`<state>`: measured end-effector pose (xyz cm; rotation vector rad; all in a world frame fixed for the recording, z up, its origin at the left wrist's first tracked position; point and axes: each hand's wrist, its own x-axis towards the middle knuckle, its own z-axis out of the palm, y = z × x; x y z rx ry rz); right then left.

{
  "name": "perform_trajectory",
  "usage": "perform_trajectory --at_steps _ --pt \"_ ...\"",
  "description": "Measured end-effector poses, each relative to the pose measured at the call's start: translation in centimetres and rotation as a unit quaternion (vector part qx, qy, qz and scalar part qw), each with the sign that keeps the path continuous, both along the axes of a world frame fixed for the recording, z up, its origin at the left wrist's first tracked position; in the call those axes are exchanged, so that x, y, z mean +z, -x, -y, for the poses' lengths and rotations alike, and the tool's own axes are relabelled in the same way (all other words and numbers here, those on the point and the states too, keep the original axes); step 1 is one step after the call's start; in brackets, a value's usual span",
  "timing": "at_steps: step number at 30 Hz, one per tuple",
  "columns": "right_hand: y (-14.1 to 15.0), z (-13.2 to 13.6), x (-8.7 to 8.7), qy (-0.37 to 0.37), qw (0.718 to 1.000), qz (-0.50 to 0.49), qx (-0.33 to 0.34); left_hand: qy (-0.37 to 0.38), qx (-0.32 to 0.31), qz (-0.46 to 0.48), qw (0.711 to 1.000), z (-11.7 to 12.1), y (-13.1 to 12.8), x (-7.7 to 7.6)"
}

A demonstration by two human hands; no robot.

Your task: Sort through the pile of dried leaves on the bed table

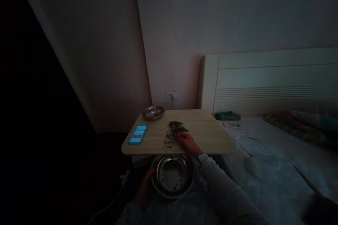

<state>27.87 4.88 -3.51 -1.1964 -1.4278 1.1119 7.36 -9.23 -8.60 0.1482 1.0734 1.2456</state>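
Observation:
My left hand (144, 187) grips the left side of a shiny steel bowl (173, 194), which sits at my lap below the table's front edge. A few small dark bits lie on the bowl's bottom. On the small wooden table (208, 126), a loose heap of small dark greenish bits (176, 126) is spread out; the dim light hides what kind they are. Over the heap's near right edge, my right hand (188, 142) reaches down with its fingers drawn together. Whatever is between those fingertips is too small to make out.
A second steel bowl (154, 113) stands at the table's back left corner, with a lit phone (138, 134) in front of it. To the right is a bed with a green bottle (227, 116), a pale remote (232, 125) and thin cables. A wall socket (171, 95) is behind.

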Motion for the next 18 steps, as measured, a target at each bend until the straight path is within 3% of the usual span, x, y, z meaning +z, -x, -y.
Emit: perform_trajectory --at_steps 5,13,18 --pt "-0.1 -0.1 -0.1 -0.007 1.0 0.002 0.0 -0.022 0.016 -0.01 1.0 0.1 0.4 -0.6" --pt "-0.4 -0.5 -0.8 -0.025 1.0 0.007 0.016 0.012 0.006 0.01 1.0 0.5 -0.8 1.9" --pt "-0.5 -0.6 -0.9 -0.02 1.0 0.006 0.016 0.016 -0.01 0.034 0.999 0.4 -0.6 1.5"
